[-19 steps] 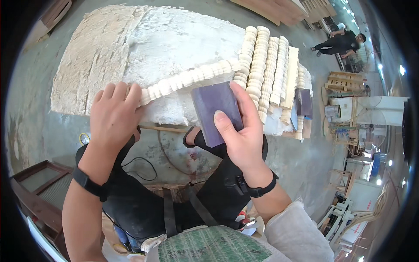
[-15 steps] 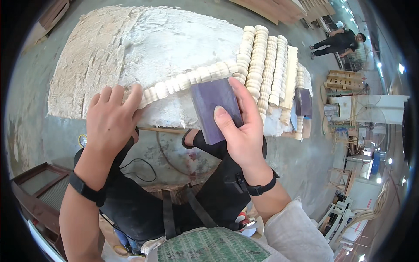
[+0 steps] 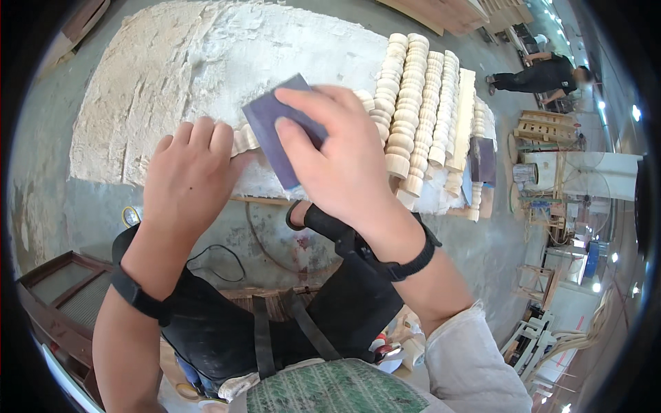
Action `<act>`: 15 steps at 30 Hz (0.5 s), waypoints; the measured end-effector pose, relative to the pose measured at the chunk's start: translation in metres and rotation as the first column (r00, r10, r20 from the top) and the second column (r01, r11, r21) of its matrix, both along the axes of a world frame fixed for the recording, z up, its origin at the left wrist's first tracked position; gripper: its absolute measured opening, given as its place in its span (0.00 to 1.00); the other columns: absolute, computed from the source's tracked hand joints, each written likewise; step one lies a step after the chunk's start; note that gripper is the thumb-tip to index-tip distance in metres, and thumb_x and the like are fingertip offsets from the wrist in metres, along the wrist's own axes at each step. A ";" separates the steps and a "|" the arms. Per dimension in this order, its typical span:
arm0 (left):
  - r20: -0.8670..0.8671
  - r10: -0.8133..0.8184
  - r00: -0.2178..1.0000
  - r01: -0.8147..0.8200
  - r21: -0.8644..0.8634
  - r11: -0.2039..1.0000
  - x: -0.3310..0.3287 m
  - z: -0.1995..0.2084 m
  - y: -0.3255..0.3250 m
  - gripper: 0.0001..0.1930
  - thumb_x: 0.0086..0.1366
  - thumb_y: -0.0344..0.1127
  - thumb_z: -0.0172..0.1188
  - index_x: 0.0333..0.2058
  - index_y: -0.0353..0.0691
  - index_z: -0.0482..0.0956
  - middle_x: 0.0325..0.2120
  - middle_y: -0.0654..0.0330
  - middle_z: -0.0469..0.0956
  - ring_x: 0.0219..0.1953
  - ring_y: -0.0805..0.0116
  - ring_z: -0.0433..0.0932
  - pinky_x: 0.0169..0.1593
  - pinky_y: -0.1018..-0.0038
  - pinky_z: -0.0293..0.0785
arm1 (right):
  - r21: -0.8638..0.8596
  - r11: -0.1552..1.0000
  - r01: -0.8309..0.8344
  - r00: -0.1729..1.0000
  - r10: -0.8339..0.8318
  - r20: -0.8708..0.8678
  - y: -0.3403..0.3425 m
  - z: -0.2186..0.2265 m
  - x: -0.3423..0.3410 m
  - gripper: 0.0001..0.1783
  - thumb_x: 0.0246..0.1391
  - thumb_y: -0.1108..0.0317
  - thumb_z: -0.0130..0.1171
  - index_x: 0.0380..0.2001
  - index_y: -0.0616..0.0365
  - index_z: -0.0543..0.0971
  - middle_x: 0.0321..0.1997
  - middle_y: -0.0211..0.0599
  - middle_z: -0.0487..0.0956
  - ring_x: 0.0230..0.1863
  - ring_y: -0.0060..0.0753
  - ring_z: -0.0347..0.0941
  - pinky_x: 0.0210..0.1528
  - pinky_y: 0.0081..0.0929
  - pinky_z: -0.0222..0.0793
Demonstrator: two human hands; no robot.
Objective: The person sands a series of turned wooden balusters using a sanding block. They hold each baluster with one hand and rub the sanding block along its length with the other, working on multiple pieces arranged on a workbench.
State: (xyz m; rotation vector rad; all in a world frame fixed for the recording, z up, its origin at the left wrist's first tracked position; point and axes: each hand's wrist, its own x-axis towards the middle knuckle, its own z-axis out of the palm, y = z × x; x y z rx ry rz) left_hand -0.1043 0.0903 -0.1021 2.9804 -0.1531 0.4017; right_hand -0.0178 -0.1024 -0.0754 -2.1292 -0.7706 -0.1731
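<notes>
My left hand (image 3: 187, 172) is closed around the near-left end of a turned wooden spindle (image 3: 244, 140), pale and ringed with beads. My right hand (image 3: 348, 155) grips a purple-grey sanding block (image 3: 275, 134), thumb on its face and fingers over its far edge. The block lies across the middle of the spindle and hides much of it, so I cannot see exactly where they touch. Beneath is a work table (image 3: 241, 51) with a rough, whitish, dusty covering.
Several turned spindles (image 3: 411, 103) lie side by side on the table's right, with another purple block (image 3: 483, 160) beyond them. A person in dark clothes (image 3: 544, 79) stands at the far right. A brown framed panel (image 3: 65, 296) is at lower left; a black cable (image 3: 220, 268) lies on the floor.
My right hand has swung up and left with the sanding block, which has tilted and now covers part of the spindle. My left hand has shifted slightly right, still holding the spindle's end.
</notes>
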 end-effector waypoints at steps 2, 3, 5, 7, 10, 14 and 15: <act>0.031 0.006 1.000 -0.007 0.055 0.998 0.002 -0.002 -0.005 0.13 0.63 0.38 0.67 0.40 0.40 0.73 0.36 0.58 0.75 0.41 0.56 0.78 0.42 0.60 0.76 | -0.070 0.997 0.023 0.996 -0.017 0.083 0.015 -0.001 0.009 0.15 0.58 0.66 0.63 0.47 0.56 0.88 0.49 0.58 0.81 0.47 0.57 0.82 0.48 0.45 0.80; 0.041 0.008 0.999 -0.011 0.086 0.996 0.002 -0.004 -0.005 0.13 0.64 0.40 0.67 0.39 0.41 0.74 0.35 0.59 0.75 0.41 0.58 0.79 0.41 0.61 0.76 | -0.073 0.995 0.068 0.981 -0.054 0.184 0.026 -0.007 0.015 0.12 0.58 0.66 0.62 0.41 0.56 0.88 0.40 0.56 0.80 0.38 0.57 0.82 0.41 0.46 0.81; 0.041 0.014 0.999 -0.018 0.100 0.995 0.005 -0.003 -0.002 0.14 0.63 0.40 0.68 0.39 0.42 0.74 0.35 0.60 0.76 0.41 0.58 0.79 0.41 0.61 0.77 | -0.197 0.977 0.078 0.977 -0.035 0.210 0.050 -0.004 0.031 0.10 0.57 0.65 0.63 0.39 0.56 0.88 0.37 0.55 0.79 0.36 0.57 0.81 0.39 0.46 0.81; 0.025 0.011 1.000 -0.013 0.094 0.995 0.009 -0.003 0.005 0.14 0.62 0.41 0.69 0.39 0.41 0.75 0.34 0.60 0.77 0.40 0.57 0.81 0.40 0.62 0.78 | -0.294 0.954 0.056 0.976 0.009 0.217 0.056 0.002 0.030 0.10 0.58 0.65 0.63 0.38 0.58 0.86 0.41 0.59 0.77 0.34 0.58 0.81 0.37 0.46 0.81; -0.004 -0.024 1.000 0.024 0.054 0.998 0.009 0.001 0.012 0.13 0.63 0.41 0.69 0.37 0.41 0.75 0.32 0.59 0.77 0.38 0.56 0.81 0.38 0.62 0.78 | -0.159 0.981 0.111 0.965 -0.068 0.254 0.030 0.001 -0.002 0.15 0.58 0.67 0.66 0.48 0.56 0.87 0.45 0.58 0.80 0.35 0.55 0.82 0.40 0.46 0.80; 0.042 -0.020 0.999 0.021 -0.006 1.000 0.013 -0.001 0.005 0.14 0.64 0.43 0.69 0.35 0.41 0.75 0.30 0.58 0.77 0.36 0.56 0.81 0.38 0.61 0.79 | -0.073 0.992 0.101 0.982 -0.088 0.166 0.003 -0.002 -0.028 0.17 0.57 0.68 0.68 0.50 0.54 0.87 0.48 0.52 0.79 0.39 0.53 0.81 0.42 0.43 0.80; 0.053 -0.022 0.998 0.022 -0.006 1.000 0.015 -0.002 0.003 0.14 0.65 0.43 0.68 0.35 0.41 0.75 0.29 0.58 0.77 0.36 0.56 0.81 0.38 0.61 0.79 | -0.087 0.991 0.105 0.975 -0.085 0.206 0.006 0.001 -0.018 0.17 0.56 0.68 0.68 0.50 0.54 0.87 0.48 0.52 0.79 0.38 0.53 0.81 0.42 0.43 0.80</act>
